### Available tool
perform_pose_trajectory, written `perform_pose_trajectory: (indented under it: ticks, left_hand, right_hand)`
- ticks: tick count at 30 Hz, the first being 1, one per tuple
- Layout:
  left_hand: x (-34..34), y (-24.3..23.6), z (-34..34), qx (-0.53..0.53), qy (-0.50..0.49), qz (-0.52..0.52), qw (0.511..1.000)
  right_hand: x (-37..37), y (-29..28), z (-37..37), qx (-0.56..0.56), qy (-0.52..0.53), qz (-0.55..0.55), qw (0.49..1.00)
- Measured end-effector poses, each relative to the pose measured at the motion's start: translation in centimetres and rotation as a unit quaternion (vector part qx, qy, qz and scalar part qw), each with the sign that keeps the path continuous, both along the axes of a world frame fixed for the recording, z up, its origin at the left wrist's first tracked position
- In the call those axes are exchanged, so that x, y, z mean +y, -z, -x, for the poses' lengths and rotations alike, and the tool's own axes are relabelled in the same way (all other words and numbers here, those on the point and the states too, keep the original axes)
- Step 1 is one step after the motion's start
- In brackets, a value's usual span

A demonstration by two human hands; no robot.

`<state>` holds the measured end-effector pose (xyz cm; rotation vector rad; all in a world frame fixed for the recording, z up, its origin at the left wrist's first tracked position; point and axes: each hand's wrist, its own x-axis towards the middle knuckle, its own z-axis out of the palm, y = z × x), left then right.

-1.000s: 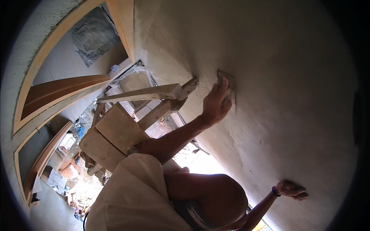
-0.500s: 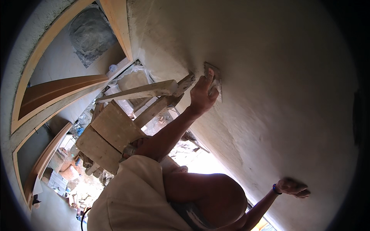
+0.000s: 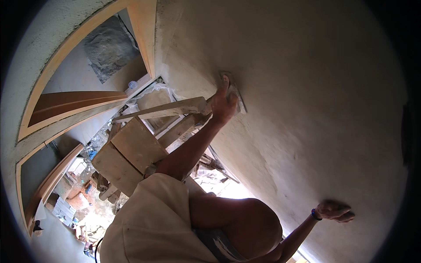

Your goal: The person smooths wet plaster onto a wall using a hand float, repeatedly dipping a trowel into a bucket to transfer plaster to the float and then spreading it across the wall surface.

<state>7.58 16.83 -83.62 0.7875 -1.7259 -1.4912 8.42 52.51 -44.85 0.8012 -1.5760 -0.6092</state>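
My left hand [image 3: 223, 107] is closed round the handle of a flat plastering trowel [image 3: 240, 102], one finger stretched along its top. The trowel's blade lies against the grey-beige plastered wall [image 3: 298, 114]. Lower on the right, my right hand [image 3: 335, 211], with a dark bracelet at the wrist, rests against the same wall. Its fingers are curled together, and no tool shows in it. Cream cloth [image 3: 144, 219] and a bent bare limb [image 3: 241, 223] cover the lower middle of the view.
Left of my left arm stands a wooden plank platform [image 3: 131, 149] with rough beams [image 3: 166, 108] beside it. Wooden frames [image 3: 147, 39] surround openings at the far left. Rubble and boards [image 3: 79, 199] lie below, and a grey sheet with mortar-like material [image 3: 109, 46] is at the upper left.
My left hand and the trowel have shifted a little to the left along the wall. My right hand keeps its place. The background at the left has shifted slightly rightward and down.
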Motion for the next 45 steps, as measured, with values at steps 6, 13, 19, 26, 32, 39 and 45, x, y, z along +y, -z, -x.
perform_pose_trajectory:
  ticks: [6, 13, 19, 26, 32, 39, 45]
  left_hand:
    - [-1.0, -8.2, 0.8, 0.061, 0.057, 0.001, 0.996]
    - [2.8, -6.4, -1.3, 0.072, 0.079, 0.005, 0.994]
    - [5.8, -3.8, -2.8, 0.037, 0.135, 0.037, 0.989]
    - [-6.1, -6.1, 2.6, 0.056, 0.002, -0.02, 0.998]
    - [4.6, -6.6, -1.5, 0.062, 0.122, -0.03, 0.99]
    - [2.7, -2.0, -0.2, 0.051, 0.036, -0.019, 0.998]
    - [4.2, -8.5, -0.9, 0.121, 0.066, -0.038, 0.99]
  right_hand:
    - [0.5, 0.1, -0.4, -0.013, 0.011, -0.006, 1.0]
    - [-0.8, 0.0, 0.2, 0.014, 0.004, -0.029, 0.999]
    - [0.6, -0.1, -0.3, -0.018, 0.029, 0.006, 0.999]
    - [0.0, 0.3, -0.3, 0.006, 0.032, -0.013, 0.999]
    - [-0.5, 0.5, -0.4, 0.024, 0.04, -0.01, 0.999]
    - [-0.2, 0.5, 0.1, 0.012, 0.055, -0.016, 0.998]
    - [-0.4, 0.8, -0.1, 0.01, 0.044, -0.03, 0.999]
